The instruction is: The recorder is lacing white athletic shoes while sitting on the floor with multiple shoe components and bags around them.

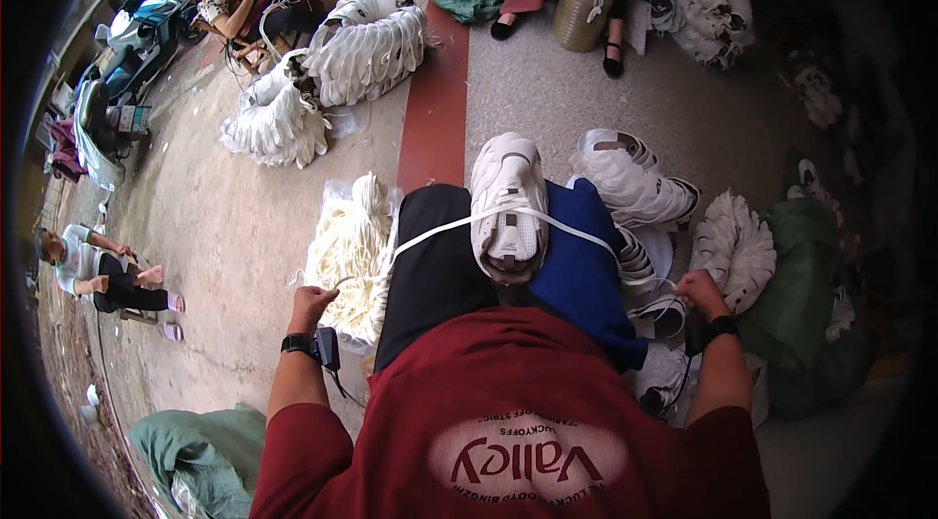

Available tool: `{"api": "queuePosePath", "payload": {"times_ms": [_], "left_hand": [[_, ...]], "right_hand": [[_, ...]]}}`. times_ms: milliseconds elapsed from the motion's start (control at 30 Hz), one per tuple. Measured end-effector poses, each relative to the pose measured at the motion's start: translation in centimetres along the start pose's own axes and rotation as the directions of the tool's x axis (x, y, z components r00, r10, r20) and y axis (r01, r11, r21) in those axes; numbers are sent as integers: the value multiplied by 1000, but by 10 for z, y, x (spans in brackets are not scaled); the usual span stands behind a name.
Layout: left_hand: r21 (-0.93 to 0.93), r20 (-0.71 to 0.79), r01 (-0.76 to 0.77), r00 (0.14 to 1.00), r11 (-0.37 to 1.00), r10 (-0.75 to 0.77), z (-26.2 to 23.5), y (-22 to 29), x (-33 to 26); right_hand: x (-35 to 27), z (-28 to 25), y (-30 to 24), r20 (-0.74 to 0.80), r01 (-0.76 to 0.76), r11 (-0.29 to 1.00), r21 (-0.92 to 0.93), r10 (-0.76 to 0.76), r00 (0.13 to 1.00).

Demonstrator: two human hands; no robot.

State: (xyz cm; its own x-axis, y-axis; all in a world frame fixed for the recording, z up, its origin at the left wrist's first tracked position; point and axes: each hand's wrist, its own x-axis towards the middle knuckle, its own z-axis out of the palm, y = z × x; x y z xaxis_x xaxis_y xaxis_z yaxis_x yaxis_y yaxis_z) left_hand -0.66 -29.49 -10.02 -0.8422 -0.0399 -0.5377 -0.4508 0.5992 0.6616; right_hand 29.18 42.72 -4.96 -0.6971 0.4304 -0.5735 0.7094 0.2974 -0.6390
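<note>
A white and grey sneaker [508, 172] rests between my thighs. A flat white shoelace [445, 226] crosses it, threaded near the tongue, and its two sides stretch outward over my knees. My left hand [315, 306] pinches one end, beside a bundle of cream laces [357, 255] on a plastic sheet. Out to the right, my right hand [703, 294] closes on the other end, above some white shoes. Both hands are held far apart, with the lace drawn fairly taut. Wristbands sit on both wrists.
Right of my knees lie more sneakers [635, 182], a curved stack of white shoes [731, 250] and a green sack [801, 265]. Another green sack [200, 455] lies lower left. Ahead are rows of white shoes [366, 55] and seated people; scooters [137, 40] stand far left.
</note>
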Motion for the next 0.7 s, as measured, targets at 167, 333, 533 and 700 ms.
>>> {"api": "queuePosePath", "payload": {"times_ms": [167, 333, 533, 700], "left_hand": [[-395, 530, -14, 813, 919, 240, 67, 159, -51], [-396, 745, -246, 477, 885, 466, 127, 239, -55], [-495, 522, -290, 654, 819, 547, 157, 248, -48], [-503, 518, -289, 654, 814, 552, 158, 245, -45]], "right_hand": [[-15, 82, -194, 469, 215, 925, 313, -347, 812], [27, 162, -244, 86, 722, 649, 240, -755, 650], [44, 195, -245, -344, 675, 650, 350, -581, 737], [49, 197, -247, -359, 654, 715, 247, -559, 747]]}}
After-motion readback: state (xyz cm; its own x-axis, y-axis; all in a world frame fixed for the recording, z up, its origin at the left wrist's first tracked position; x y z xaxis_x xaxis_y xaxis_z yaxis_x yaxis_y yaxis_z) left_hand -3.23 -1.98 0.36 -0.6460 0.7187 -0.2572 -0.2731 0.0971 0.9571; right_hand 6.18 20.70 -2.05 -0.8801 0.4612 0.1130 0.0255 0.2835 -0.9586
